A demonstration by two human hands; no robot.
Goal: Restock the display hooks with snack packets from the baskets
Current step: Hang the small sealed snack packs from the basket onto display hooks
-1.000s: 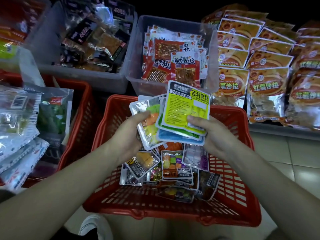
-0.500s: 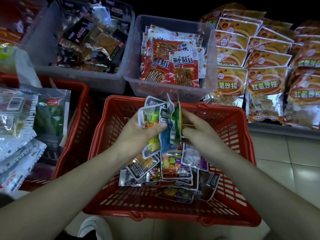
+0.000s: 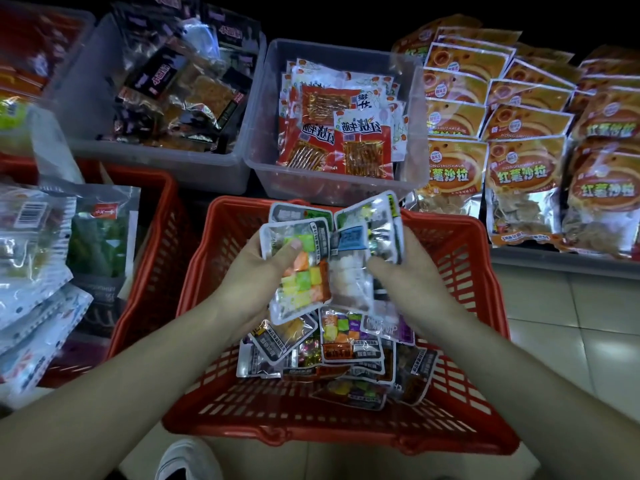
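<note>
Snack packets (image 3: 303, 271) in the pinch of left hand (image 3: 249, 277) and right hand (image 3: 407, 284), near orange "红薯沙拉" bags (image 3: 452, 181).

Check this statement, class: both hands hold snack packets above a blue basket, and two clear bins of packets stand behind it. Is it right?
Not quite. The head view shows that the basket is red, not blue. The rest stands: the left hand and the right hand hold snack packets above it, and two clear bins of packets stand behind it.
</note>
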